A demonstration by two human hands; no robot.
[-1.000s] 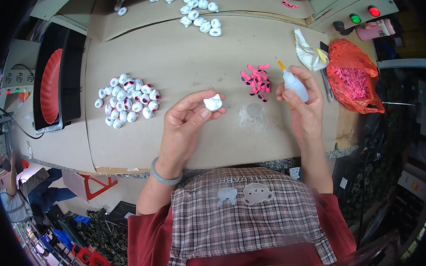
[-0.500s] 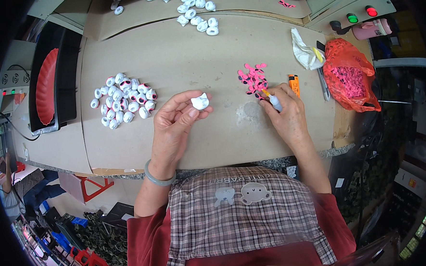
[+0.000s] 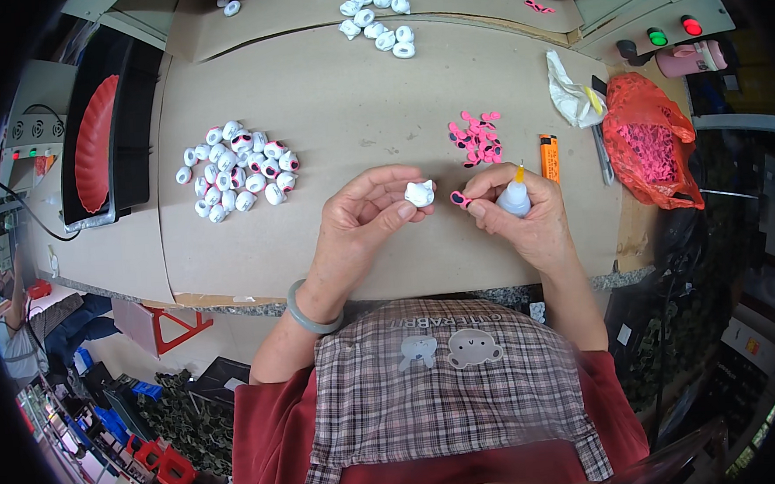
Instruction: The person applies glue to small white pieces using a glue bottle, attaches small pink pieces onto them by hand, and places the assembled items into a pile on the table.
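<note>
Between the thumb and fingers of my left hand (image 3: 370,210) is a small white cat-head piece (image 3: 419,193), its pointed ears facing up. My right hand (image 3: 533,212) pinches a small pink-and-black glasses-shaped piece (image 3: 461,200) at its fingertips. The same hand also cradles a glue bottle (image 3: 515,198) with a yellow nozzle and thin metal tip pointing away from me. The two hands are close together but apart. Just beyond the right hand lies a loose pile of pink-and-black pieces (image 3: 477,138). Left of my left hand, several white pieces (image 3: 237,169) sit grouped, some with pink-and-black parts on them.
More white pieces (image 3: 383,41) lie at the back. At right are an orange box-like stick (image 3: 549,158), a crumpled white wrapper (image 3: 571,92) and a red plastic bag (image 3: 650,154) of pink pieces. A black bin (image 3: 120,142) with a red fluted tray (image 3: 97,145) stands at left.
My right hand has come back from the pink pile toward my left hand, now with a pink-and-black piece at its fingertips. The glue bottle's nozzle has swung upright. The left hand still holds the white piece.
</note>
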